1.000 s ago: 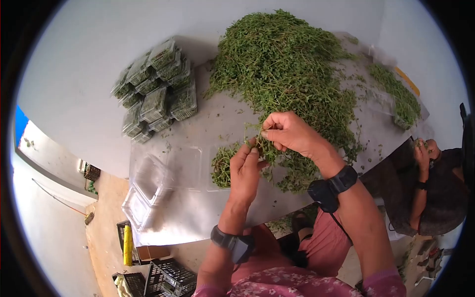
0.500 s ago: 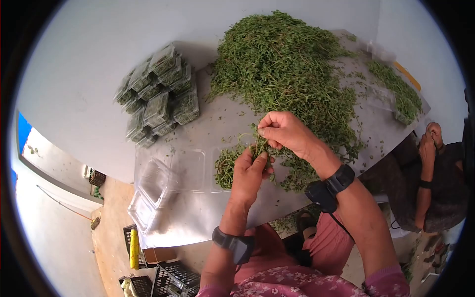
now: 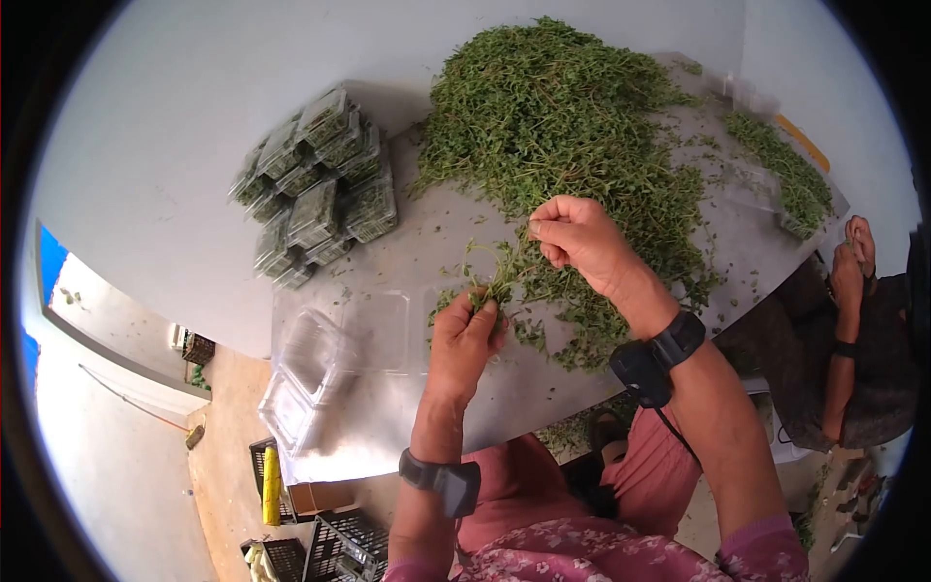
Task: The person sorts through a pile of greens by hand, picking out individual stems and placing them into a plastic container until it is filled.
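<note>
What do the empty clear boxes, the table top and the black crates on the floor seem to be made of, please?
Empty boxes: thin, glossy plastic, judging by transparent walls and reflections.
Table top: smooth, grey, softly shiny with pale glare; possibly metal, though plastic sheeting could look alike.
Black crates: probably rigid plastic, from their uniform colour and openwork walls.

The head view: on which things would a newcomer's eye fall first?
The large heap of leafy green sprigs draws the eye first, at the back middle of the table. Left of it stands a stack of filled clear plastic clamshells. In front, the left hand holds a small bunch of sprigs.
</note>
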### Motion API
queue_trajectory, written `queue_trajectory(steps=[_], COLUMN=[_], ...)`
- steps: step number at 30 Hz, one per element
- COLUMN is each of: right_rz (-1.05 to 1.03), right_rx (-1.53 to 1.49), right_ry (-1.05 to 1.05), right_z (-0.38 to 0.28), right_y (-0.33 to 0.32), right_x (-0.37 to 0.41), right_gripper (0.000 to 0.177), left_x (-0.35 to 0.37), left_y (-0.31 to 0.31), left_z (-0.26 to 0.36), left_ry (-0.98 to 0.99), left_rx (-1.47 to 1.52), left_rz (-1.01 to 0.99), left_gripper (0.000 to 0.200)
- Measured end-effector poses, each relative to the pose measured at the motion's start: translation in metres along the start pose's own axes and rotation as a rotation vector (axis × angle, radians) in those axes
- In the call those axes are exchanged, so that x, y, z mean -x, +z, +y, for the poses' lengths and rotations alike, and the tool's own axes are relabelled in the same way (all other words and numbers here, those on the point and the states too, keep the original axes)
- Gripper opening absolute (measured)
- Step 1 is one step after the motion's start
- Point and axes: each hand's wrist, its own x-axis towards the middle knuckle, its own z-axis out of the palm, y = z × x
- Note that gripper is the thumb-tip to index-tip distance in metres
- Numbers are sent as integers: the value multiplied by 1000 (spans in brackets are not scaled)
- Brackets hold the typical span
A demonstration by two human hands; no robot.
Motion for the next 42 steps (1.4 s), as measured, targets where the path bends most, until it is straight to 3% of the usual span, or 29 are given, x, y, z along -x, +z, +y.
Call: queue_trajectory(steps=[8,14,17,23,27,33,36,40,42], right_rz=[-88,-155,-222,-191,-3,77,63,61,65], right_rx=[108,-71,68,333,201,90,108,160,174], right_ry=[150,254,223,30,22,31,23,56,62], right_z=[-5,-2,3,3,4,-7,-6,-7,-8], right_y=[0,9,4,14,10,-1,0,5,6], right_x=[4,7,1,5,1,1,1,2,2], right_gripper=[11,28,32,25,20,19,19,19,19], left_x=[-1,-2,-2,-2,-1,10,13,14,13], left_y=[-13,-13,-13,-9,-10,-31,-49,-64,-68], left_z=[-7,-9,-8,-9,-9,4,11,7,-6], left_ry=[99,152,219,300,242,233,303,329,351], left_rx=[-136,-250,-387,-495,-495,-362,-385,-487,-693], left_rz=[-25,-59,-65,-68,-56,57,217,352,340], left_gripper=[13,18,21,20,19,19,21,24,26])
